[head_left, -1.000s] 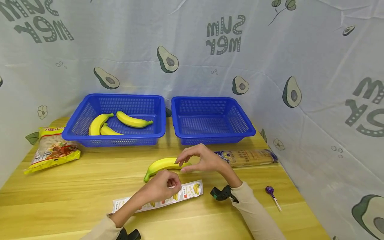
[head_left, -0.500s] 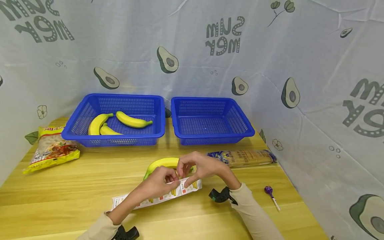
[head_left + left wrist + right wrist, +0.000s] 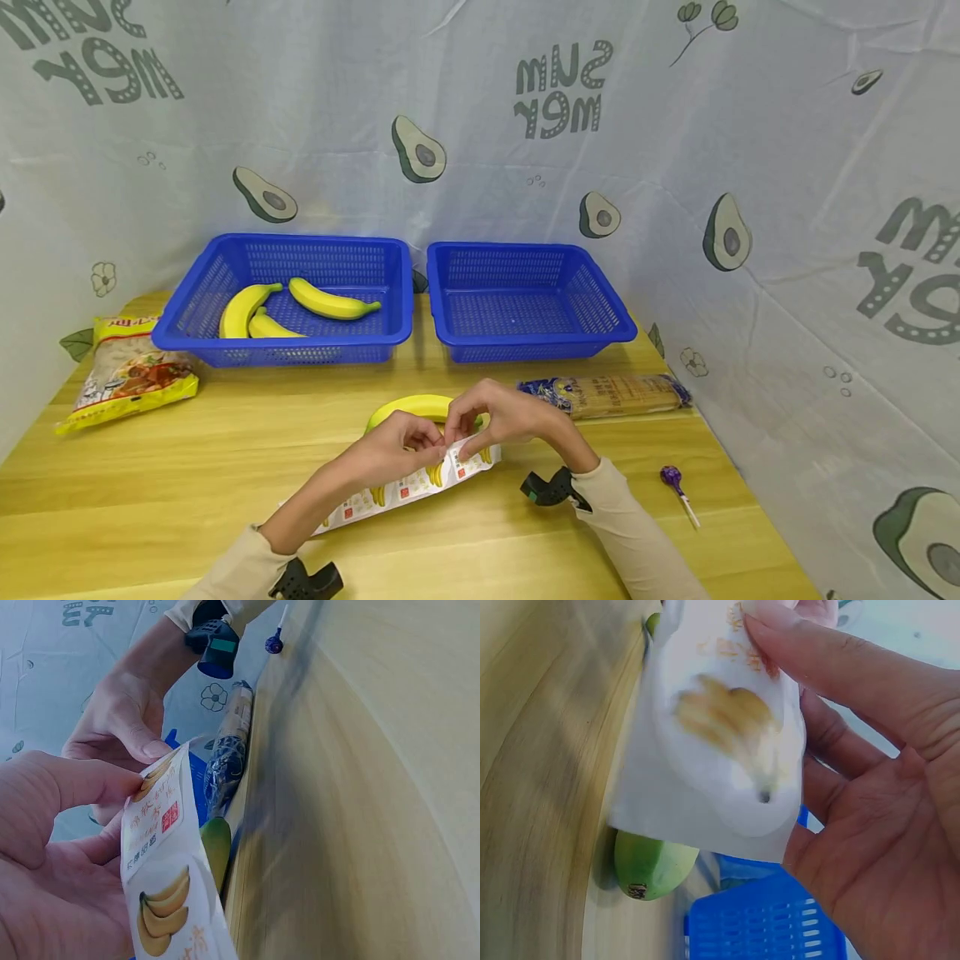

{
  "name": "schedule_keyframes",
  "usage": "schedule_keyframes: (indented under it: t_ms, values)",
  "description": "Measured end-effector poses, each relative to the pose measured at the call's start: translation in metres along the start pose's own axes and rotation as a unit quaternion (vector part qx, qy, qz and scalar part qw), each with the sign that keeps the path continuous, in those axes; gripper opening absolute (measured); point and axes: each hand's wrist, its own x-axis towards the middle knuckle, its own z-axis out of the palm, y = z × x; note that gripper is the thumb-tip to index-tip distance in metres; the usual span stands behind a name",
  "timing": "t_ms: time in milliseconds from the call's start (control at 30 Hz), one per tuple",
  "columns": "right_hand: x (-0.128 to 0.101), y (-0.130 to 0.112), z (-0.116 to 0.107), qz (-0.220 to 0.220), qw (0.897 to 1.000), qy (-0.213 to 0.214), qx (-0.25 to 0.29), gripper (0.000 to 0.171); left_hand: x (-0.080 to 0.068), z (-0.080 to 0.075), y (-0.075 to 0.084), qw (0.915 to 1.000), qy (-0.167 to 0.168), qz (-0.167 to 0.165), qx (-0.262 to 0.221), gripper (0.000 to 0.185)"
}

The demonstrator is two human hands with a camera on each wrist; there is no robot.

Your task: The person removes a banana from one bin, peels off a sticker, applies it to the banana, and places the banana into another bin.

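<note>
A long white plastic bag point(image 3: 408, 487) printed with small bananas lies on the wooden table point(image 3: 187, 467), its right end lifted. My left hand point(image 3: 401, 448) and right hand point(image 3: 491, 421) both pinch that raised end, fingertips close together. In the left wrist view the bag point(image 3: 161, 870) hangs between my left thumb and the right hand point(image 3: 120, 727). In the right wrist view the bag's end point(image 3: 720, 735) sits under my right fingers point(image 3: 832, 667). A loose yellow banana point(image 3: 408, 408) lies just behind the hands, with its green tip point(image 3: 652, 866) visible.
Two blue baskets stand at the back: the left basket point(image 3: 187, 321) holds three bananas point(image 3: 330, 302), the right basket point(image 3: 600, 308) is bare. A yellow snack pack point(image 3: 127, 375) lies far left, a noodle packet point(image 3: 611, 393) right of the hands, a purple lollipop point(image 3: 675, 483) near the right edge.
My right hand came down from above the banana to the bag's right end. Both hands now pinch it, and that end has lifted off the table.
</note>
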Motion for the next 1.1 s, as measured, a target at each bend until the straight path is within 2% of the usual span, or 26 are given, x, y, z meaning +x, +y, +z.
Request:
schedule_keyframes:
  t_ms: [133,467,800,1100]
  values:
    - [0.0005,0.0003,0.0008,-0.008,1.0,-0.004,-0.011,0.014,-0.0004,0.0004,-0.0004,0.9998,-0.015,-0.007,-0.014,0.013]
    - [-0.0004,-0.0014,-0.0003,0.004,1.0,-0.004,-0.005,0.008,-0.0003,0.0009,0.0023,0.9995,-0.017,-0.014,-0.022,0.014]
    - [-0.0029,0.0034,-0.003,0.026,0.999,-0.01,0.023,0.007,-0.0006,-0.0024,0.0014,0.9994,-0.009,-0.033,0.003,0.014]
    - [-0.0056,0.0068,-0.0064,0.043,0.999,-0.015,0.025,0.005,-0.002,-0.0025,0.0022,0.9994,0.012,-0.026,0.019,0.015]
